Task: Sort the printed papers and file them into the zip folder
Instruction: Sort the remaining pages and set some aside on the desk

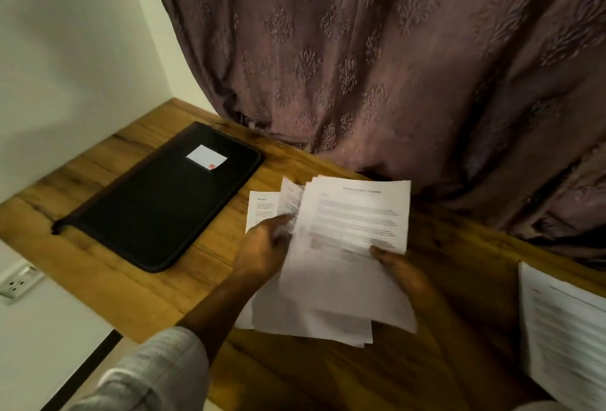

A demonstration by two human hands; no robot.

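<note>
The right hand had its grip closed on the near right corner of the printed papers, thumb on top and fingers hidden beneath. The left hand held the left side of the same fan, its index finger stretched across the outer sheets and the other fingers curled at their edge, though blur kept the exact pinch unclear. The papers were lifted just above the wooden counter, splayed and uneven. Such sheets would likely be light, limp and slippery against one another, so a pinch near a corner or edge with support underneath seemed the safest hold, and squaring them first would probably stop them from sliding apart. To the far left lay the black zip folder, flat, apparently closed, with a white label on its cover, well apart from the hands. A separate printed stack rested at the right edge, and a patterned curtain hung behind.
</note>
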